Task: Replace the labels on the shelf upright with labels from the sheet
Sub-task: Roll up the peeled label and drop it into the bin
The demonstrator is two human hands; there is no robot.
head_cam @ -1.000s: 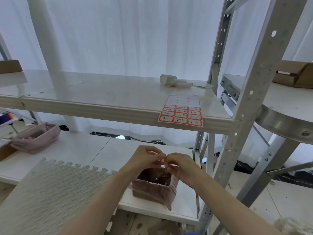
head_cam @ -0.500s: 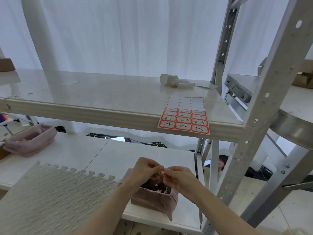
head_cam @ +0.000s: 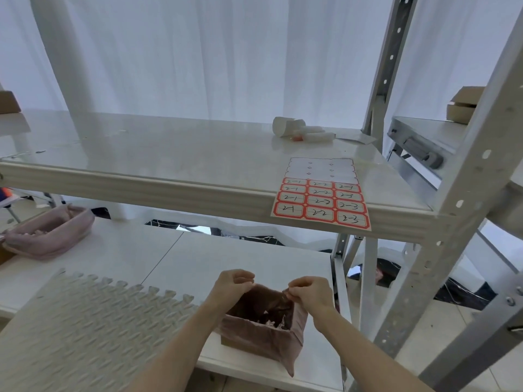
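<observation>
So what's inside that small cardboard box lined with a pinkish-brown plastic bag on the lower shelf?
A few pale crumpled scraps lie low inside the pinkish-brown bag-lined cardboard box. The bag's near wall and the shadow hide the rest, so the amount cannot be told.

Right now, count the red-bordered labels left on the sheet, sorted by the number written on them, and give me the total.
2-1 labels: 4
2-2 labels: 4
2-3 labels: 4
Total: 12 labels on the sheet
</observation>
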